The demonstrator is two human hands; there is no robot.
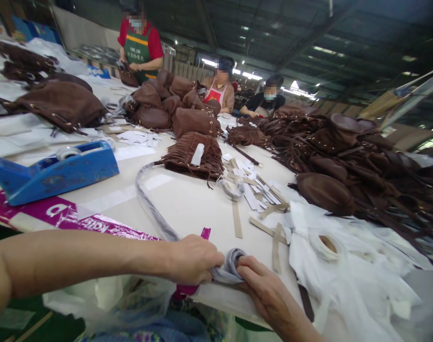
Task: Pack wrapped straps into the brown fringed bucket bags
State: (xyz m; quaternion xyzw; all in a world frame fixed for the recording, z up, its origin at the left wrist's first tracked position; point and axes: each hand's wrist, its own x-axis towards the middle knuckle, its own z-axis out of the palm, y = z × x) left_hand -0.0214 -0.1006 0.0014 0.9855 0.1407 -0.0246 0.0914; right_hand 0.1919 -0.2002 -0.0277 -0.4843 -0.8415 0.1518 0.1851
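Because the grey-wrapped strap (147,202) is slack between the fringed brown bag (195,154) and the near edge of the bench (191,202), winding it neatly would seem to depend on light, even tension from the left hand (195,259) while the right hand (264,282) turns the coil (234,260). Each turn should lie flush on the one inside it, without twisting the wrapping or dragging the bag, which lies farther in, towards the middle of the bench. The coil is at the near edge, between the two hands, its spiral end facing up; it looks loose enough to spring apart if the right hand let go. The left forearm crosses almost level from the left, along the near edge, with the back of the hand uppermost and the fingers curled down, gripping the strap just beside the coil. The right forearm slants up from the lower right, its fingers bent close together and seemingly pinching the coil's right side; its thumb cannot be made out. The blue tape dispenser (65,173) stands well apart from the coil, near the bench's left front corner.
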